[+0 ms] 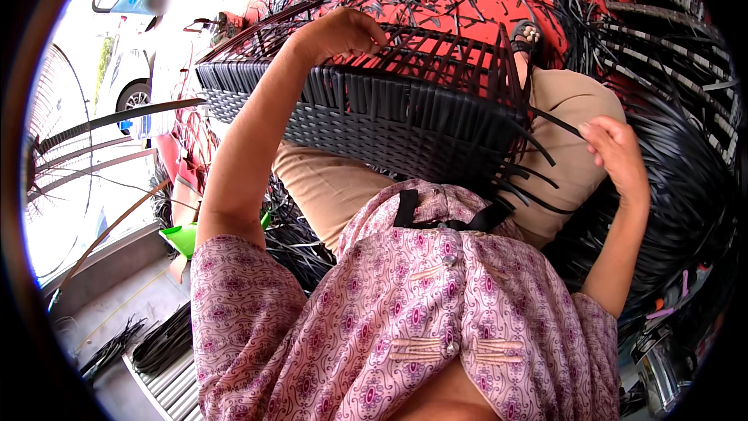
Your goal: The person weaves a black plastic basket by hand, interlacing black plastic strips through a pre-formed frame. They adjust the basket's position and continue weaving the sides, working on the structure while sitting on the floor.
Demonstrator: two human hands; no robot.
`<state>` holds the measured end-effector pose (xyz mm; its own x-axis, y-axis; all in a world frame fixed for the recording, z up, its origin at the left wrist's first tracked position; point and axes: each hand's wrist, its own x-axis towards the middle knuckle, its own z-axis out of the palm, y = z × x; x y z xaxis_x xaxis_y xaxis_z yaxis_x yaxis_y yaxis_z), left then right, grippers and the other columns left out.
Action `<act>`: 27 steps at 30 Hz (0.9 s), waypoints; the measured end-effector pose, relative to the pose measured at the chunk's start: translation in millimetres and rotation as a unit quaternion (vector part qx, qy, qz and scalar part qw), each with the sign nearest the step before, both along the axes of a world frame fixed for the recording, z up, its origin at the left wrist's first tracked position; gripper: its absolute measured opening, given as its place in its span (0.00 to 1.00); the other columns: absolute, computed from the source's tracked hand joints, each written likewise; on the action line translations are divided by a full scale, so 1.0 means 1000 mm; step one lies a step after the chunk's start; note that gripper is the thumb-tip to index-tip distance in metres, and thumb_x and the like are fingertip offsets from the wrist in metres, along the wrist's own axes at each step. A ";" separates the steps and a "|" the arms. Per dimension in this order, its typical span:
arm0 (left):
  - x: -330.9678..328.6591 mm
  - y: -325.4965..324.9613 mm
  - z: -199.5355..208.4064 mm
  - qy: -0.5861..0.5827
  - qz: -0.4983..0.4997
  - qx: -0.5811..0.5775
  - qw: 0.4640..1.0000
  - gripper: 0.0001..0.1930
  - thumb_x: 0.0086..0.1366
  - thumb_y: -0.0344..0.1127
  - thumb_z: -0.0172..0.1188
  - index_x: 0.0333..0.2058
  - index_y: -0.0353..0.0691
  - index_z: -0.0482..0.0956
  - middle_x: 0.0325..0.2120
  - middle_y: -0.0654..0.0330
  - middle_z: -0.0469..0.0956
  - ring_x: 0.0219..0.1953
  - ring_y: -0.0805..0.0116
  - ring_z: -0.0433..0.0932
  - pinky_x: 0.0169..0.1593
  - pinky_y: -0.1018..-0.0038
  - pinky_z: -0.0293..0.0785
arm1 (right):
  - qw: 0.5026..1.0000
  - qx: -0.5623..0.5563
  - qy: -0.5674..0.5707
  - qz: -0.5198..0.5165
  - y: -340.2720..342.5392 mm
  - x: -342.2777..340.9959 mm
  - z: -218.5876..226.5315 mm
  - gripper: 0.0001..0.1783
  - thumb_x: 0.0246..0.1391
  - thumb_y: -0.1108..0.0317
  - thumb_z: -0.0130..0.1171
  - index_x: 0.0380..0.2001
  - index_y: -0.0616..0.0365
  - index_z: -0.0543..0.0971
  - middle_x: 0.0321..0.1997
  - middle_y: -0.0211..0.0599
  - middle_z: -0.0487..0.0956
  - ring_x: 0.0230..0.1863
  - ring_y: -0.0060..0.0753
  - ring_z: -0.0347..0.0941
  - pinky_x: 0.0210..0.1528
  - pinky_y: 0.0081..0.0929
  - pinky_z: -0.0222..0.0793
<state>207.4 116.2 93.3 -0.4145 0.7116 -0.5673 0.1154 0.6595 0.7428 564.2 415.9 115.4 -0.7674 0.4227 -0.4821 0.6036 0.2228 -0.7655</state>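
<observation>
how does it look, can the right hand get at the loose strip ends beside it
Probably yes: the right hand is near the loose strip ends and nothing visible blocks it, though it seems to pinch another strip.

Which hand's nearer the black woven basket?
Left. The left hand is at the top edge of the black woven basket; the right hand is out beyond its right end, at a black strip.

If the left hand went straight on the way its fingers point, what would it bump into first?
Probably the open lattice of dark strips on the woven black piece, just right of the left hand; exact depth is unclear.
</observation>
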 end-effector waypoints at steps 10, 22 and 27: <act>-0.001 -0.009 -0.004 0.222 -0.194 -0.035 0.955 0.07 0.56 0.28 0.58 0.33 0.36 0.82 0.27 0.59 0.82 0.33 0.69 0.79 0.41 0.73 0.75 | 0.998 -0.017 0.053 -0.021 0.008 -0.002 -0.003 0.10 0.56 0.64 0.61 0.29 0.61 0.81 0.21 0.17 0.68 0.22 0.10 0.58 0.24 0.14 0.55; -0.003 -0.004 0.004 0.240 -0.240 -0.132 0.932 0.07 0.58 0.34 0.59 0.33 0.44 0.84 0.27 0.59 0.82 0.32 0.66 0.80 0.38 0.68 0.75 | 0.997 -0.035 0.068 -0.020 0.004 -0.013 -0.021 0.10 0.57 0.65 0.60 0.29 0.62 0.80 0.21 0.18 0.68 0.22 0.11 0.58 0.24 0.14 0.55; -0.012 -0.013 -0.010 0.229 -0.250 -0.083 0.937 0.09 0.58 0.37 0.56 0.33 0.42 0.83 0.25 0.58 0.81 0.30 0.68 0.79 0.38 0.68 0.74 | 0.995 -0.050 0.079 -0.031 0.005 -0.011 -0.023 0.10 0.57 0.66 0.60 0.29 0.62 0.80 0.21 0.17 0.67 0.21 0.11 0.58 0.24 0.15 0.55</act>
